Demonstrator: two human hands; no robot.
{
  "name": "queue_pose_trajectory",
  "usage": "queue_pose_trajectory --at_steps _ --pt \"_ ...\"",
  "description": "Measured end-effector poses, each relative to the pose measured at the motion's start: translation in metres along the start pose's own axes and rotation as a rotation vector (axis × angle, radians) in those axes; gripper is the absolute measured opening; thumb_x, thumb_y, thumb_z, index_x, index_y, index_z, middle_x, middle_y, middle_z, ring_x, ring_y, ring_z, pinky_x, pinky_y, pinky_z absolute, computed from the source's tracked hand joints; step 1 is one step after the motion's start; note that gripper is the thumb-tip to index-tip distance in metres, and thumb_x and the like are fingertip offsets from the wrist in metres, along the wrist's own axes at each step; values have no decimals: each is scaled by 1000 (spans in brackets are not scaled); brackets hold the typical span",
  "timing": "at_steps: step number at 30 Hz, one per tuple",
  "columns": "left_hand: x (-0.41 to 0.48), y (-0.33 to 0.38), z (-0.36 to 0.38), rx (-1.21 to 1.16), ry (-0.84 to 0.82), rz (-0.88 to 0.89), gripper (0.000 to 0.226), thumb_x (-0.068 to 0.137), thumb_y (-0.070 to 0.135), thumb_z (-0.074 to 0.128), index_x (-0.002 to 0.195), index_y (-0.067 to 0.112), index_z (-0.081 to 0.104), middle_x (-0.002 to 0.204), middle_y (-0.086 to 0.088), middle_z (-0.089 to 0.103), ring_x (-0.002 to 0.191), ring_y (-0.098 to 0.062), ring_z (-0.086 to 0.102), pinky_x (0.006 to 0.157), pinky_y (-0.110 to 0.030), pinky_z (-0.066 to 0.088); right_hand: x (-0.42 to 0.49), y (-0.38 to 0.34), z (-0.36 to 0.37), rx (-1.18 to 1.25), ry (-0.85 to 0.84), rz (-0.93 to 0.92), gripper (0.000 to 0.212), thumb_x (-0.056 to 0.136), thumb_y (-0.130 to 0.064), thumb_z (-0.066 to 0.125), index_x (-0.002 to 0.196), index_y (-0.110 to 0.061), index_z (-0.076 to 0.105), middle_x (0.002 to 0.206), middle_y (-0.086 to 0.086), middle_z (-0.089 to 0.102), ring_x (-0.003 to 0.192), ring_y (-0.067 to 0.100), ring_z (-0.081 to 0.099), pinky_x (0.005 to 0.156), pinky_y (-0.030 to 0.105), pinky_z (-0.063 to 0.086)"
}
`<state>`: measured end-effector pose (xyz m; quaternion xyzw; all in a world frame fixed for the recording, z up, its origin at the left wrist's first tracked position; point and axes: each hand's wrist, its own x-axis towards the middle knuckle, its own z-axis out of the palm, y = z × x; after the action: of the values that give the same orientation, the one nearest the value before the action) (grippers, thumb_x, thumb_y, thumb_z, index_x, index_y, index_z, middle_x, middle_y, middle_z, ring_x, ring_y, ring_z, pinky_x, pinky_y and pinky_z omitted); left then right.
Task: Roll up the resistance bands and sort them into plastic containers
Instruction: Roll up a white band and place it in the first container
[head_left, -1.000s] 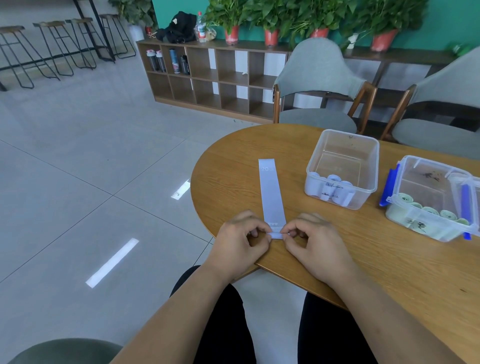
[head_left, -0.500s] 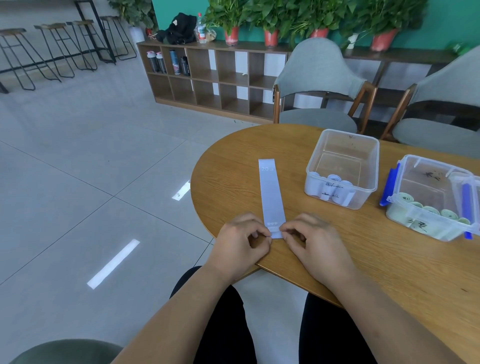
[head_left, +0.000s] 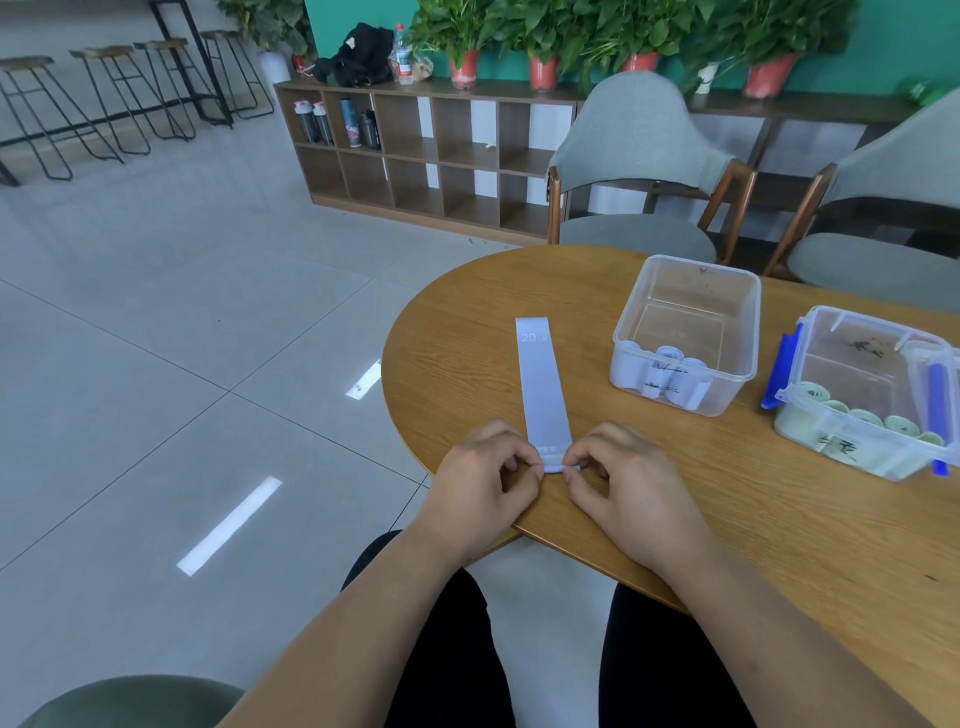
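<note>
Our left hand (head_left: 485, 475) and right hand (head_left: 626, 480) both pinch the near end of the pale lavender band (head_left: 540, 384), fingertips closed on a first small curl at the edge of the surface (head_left: 779, 519). Beyond that curl the band lies flat, stretching straight away from us. Right of the band sits the clear container (head_left: 685, 332) with matching lavender rolls; further right of it, the blue-latched container (head_left: 872, 389) holds green rolls. If our hands pinch unevenly, we judge the roll could skew into a cone or spring open.
</note>
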<state>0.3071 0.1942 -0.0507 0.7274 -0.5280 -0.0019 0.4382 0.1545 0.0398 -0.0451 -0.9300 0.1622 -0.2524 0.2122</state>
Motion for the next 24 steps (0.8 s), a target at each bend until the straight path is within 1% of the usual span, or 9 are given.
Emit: queue_pose_trajectory --at_steps 3,9,12,14,16,18,20,22,24 --pt "0 -1 1 -14 -12 -13 9 89 16 77 90 24 75 97 12 63 87 -15 63 74 -37 54 0 -1 -1 11 -7 3 6 91 -27 74 94 -31 71 94 -18 57 88 1 51 76 30 52" --pt "1 -2 6 -25 59 -44 5 90 14 77 88 19 77 94 12 64 80 -15 64 71 -40 54 1 4 4 23 21 17 8 96 -29 72 103 -29 77 97 -18 58 87 1 54 78 27 51" --pt "0 -1 7 -13 75 -46 5 89 15 77 90 20 77 95 13 64 81 -14 64 71 -39 55 1 2 2 21 29 11 11 95 -28 73 106 -29 74 94 -19 58 83 -2 50 77 26 50" --pt "1 0 7 -3 77 -58 7 88 16 78 91 22 76 97 13 63 84 -14 63 73 -36 55 1 1 1 22 31 7 10 94 -26 74 103 -31 71 90 -19 57 80 -3 49 74 25 48" --pt "1 0 6 3 78 -61 8 88 15 78 91 22 75 97 13 62 85 -13 63 75 -35 55 2 1 2 12 36 5 7 95 -26 74 98 -31 70 90 -19 56 80 -1 49 73 27 49" --pt "2 1 6 16 78 -53 7 88 15 77 90 21 75 97 14 62 85 -12 63 74 -35 55 2 1 3 -3 44 11 3 96 -27 73 98 -29 73 93 -17 57 82 4 53 74 31 52" --pt "1 0 7 33 77 -38 4 89 17 76 91 20 75 97 13 61 85 -11 62 74 -35 55 2 1 5 -22 50 20 4 95 -29 72 99 -28 75 94 -14 59 84 8 56 75 33 53" --pt "1 -1 7 40 71 -35 6 87 20 77 94 21 76 98 14 61 87 -11 62 74 -34 55 1 1 6 -42 55 22 8 94 -29 73 100 -26 77 95 -13 60 85 8 57 75 32 53" --pt "0 -2 7 46 65 -35 12 85 20 78 97 21 77 100 14 61 87 -11 62 75 -34 55 1 0 6 -52 58 18 13 91 -30 75 103 -25 78 96 -13 60 84 6 53 75 29 52"
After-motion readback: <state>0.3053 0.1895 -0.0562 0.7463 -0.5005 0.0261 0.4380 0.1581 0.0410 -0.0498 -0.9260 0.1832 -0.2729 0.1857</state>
